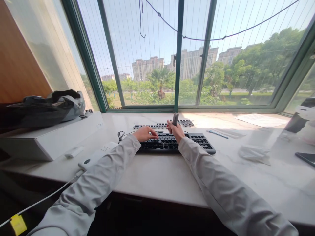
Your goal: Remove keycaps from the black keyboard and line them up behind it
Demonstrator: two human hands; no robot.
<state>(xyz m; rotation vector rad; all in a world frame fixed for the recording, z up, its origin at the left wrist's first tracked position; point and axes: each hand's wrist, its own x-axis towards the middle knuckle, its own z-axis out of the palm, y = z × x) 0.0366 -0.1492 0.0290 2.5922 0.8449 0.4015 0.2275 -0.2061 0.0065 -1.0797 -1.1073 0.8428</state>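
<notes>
The keyboard [167, 143] is black, the counter [157, 173] white with faint grey veining, the sleeves [105, 173] pale grey, the window frame [180, 65] dark green — the tag [18, 224] yellow.

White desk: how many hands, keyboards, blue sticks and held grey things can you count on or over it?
Hands: 2, left hand and right hand
Keyboard: 1
Blue stick: 1
Held grey thing: 1
Total: 5

The right hand [176, 130] hides part of the keyboard [168, 143].
</notes>
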